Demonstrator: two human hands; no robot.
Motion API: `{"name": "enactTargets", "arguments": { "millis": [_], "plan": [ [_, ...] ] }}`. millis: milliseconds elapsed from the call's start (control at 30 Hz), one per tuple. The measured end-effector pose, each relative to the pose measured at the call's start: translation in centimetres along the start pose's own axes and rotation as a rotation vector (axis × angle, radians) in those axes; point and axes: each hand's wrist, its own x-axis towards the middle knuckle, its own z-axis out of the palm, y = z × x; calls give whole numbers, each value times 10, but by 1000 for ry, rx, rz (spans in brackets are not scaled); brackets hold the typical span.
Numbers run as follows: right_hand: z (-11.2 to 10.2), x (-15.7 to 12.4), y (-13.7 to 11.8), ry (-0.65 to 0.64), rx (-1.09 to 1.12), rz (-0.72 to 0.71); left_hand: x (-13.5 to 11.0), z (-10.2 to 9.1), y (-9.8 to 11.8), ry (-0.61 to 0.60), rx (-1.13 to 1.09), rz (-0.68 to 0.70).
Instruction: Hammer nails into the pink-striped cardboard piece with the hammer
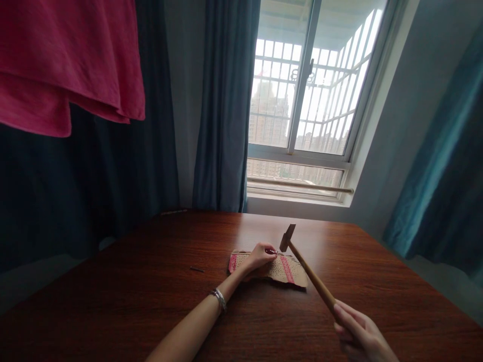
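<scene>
A piece of brown cardboard [296, 274] lies on the wooden table, dotted with many small dark marks or holes and crossed by pink-red bands. Over its far edge, my left hand [260, 255] is closed in a pinch; whatever thin thing sits between the fingertips is too small to name. My right hand [358, 329] grips the lower end of a hammer [315, 279] by its wooden handle. The hammer's metal head is raised just right of my left fingertips, apart from them. Part of the cardboard is hidden behind my left hand and forearm.
A short dark rod [196, 269] lies on the table [151, 301] left of the cardboard. Another thin stick [173, 212] rests at the far left edge. Blue curtains [226, 110], a barred window and a hanging pink cloth [71, 65] surround the table.
</scene>
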Motion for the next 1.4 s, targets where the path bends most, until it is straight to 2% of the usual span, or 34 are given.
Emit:
{"name": "enactTargets", "arguments": {
  "millis": [233, 433, 933, 1400],
  "plan": [
    [5, 4, 7, -39, 80, -34, 1, 2, -5, 7, -11, 25],
    [8, 1, 1, -59, 51, -53, 2, 4, -11, 9, -31, 48],
    [15, -3, 3, -42, 64, -17, 3, 4, -9, -14, -9, 19],
    [17, -5, 3, 24, 52, -52, 2, 4, -11, 7, -59, 70]
  ]
}}
